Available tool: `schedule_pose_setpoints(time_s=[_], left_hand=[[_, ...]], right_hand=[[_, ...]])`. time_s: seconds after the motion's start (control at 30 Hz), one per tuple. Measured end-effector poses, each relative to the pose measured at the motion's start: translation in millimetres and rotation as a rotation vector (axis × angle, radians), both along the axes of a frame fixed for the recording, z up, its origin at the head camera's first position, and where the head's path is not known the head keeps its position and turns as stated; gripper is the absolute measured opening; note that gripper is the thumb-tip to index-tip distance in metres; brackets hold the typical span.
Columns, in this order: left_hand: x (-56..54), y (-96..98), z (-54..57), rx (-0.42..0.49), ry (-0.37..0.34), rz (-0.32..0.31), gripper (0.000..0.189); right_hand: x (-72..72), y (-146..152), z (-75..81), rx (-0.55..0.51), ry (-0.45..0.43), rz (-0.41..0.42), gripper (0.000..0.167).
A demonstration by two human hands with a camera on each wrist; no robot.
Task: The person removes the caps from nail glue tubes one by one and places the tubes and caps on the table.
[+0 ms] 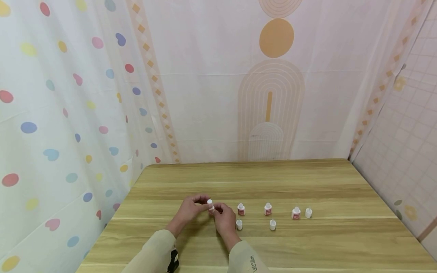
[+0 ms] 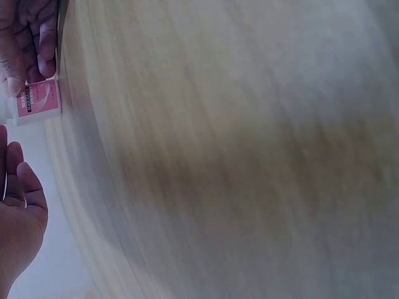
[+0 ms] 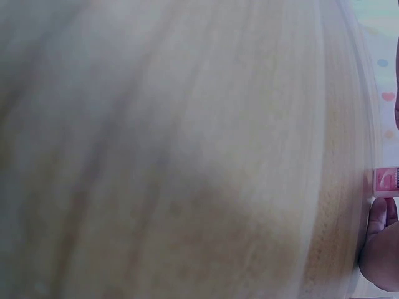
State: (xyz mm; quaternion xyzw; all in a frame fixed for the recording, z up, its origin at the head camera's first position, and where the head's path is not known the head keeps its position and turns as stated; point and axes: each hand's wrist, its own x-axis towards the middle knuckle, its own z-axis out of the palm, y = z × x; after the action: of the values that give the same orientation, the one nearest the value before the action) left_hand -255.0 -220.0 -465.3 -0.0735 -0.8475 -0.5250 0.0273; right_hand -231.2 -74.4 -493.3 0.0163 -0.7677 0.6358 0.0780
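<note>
Above the table, my right hand (image 1: 226,220) pinches a small white bottle (image 2: 38,101) with a pink-red label, its thumb against the label in the left wrist view. My left hand (image 1: 192,209) has its thumb and forefinger at the bottle's white cap (image 1: 209,201) and appears to pinch it. That hand's other fingers (image 2: 28,184) are spread apart from the bottle. Only the bottle's lower part (image 3: 386,181) shows at the edge of the right wrist view, beside the right hand's fingers. The fingertips on the cap are outside both wrist views.
Three similar bottles, a left one (image 1: 241,210), a middle one (image 1: 268,209) and a right one (image 1: 296,214), stand upright on the wooden table (image 1: 246,178). Three white caps (image 1: 239,225) stand near them with thin stems upward. Patterned curtains (image 1: 205,94) enclose the table.
</note>
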Motion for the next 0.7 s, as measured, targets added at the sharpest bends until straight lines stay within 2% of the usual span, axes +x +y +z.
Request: schedule_pose_setpoints(time_s=[0.43,0.7], left_hand=[[-0.8,1.4,-0.6,0.004,-0.013,0.023,0.012],[1.7,0.2,2.6,-0.02,0.001,0.009,0.019]], right_hand=[[-2.3,0.0,-2.2,0.026,0.001,-0.012,0.007],[-1.1,0.4,-2.4,-0.003,0.012,-0.002,0.008]])
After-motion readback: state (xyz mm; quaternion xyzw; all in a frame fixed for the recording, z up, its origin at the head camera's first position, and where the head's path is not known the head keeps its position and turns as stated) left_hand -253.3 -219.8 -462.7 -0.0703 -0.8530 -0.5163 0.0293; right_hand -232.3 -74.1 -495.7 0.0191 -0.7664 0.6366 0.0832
